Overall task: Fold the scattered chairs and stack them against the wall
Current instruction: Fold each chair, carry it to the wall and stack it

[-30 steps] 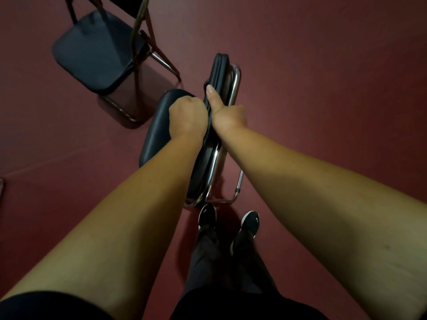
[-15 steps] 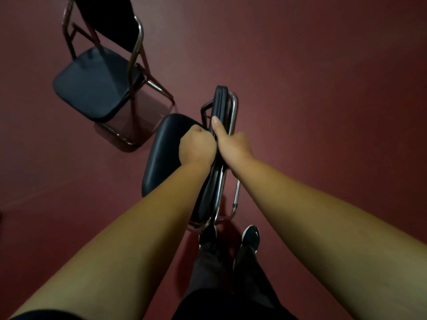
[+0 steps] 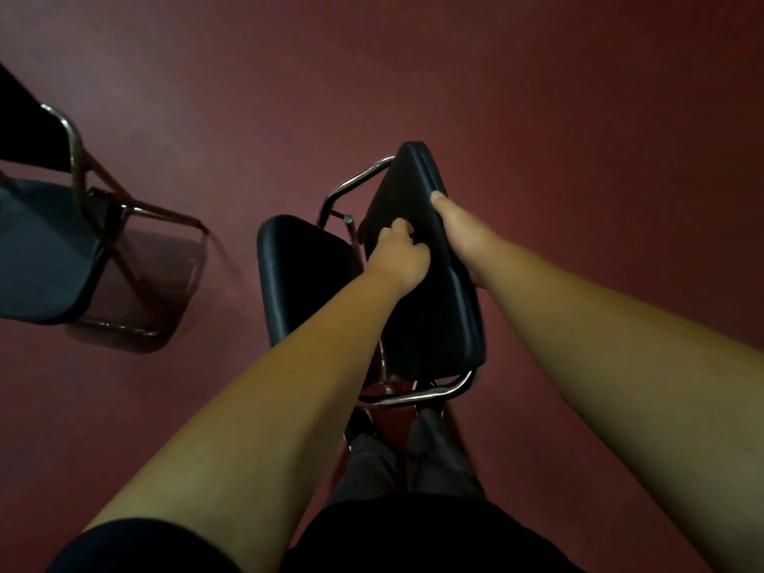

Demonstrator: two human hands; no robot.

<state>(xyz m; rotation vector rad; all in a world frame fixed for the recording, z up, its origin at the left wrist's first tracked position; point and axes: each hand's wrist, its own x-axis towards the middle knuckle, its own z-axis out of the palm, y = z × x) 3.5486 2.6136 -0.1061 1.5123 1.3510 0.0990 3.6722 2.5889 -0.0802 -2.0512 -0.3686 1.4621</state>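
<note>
Both hands hold a black-padded, chrome-framed folding chair, which sits straight ahead of the person, just beyond the feet. The left hand has its fingers curled over the left edge of the larger black cushioned panel and grips it with the knuckles up. The right hand clasps the opposite, right edge of the same panel. Its thumb lies along the top face, and its other fingers are hidden under the rim.

A smaller black rounded pad juts out to the left of the held panel, partly covered by the left forearm. Between the two pads a curved chrome tube loops up at the far end. A chrome crossbar runs below the near end of the large panel. Whether the chair's frame touches the dark red floor cannot be told from this angle.

At the left edge of the view, well apart from the held one, an unfolded black-seated folding chair stands open on the floor, with its brownish metal legs spread and its dark backrest upright.

Dark trouser legs show under the crossbar; the shoes are blurred.
</note>
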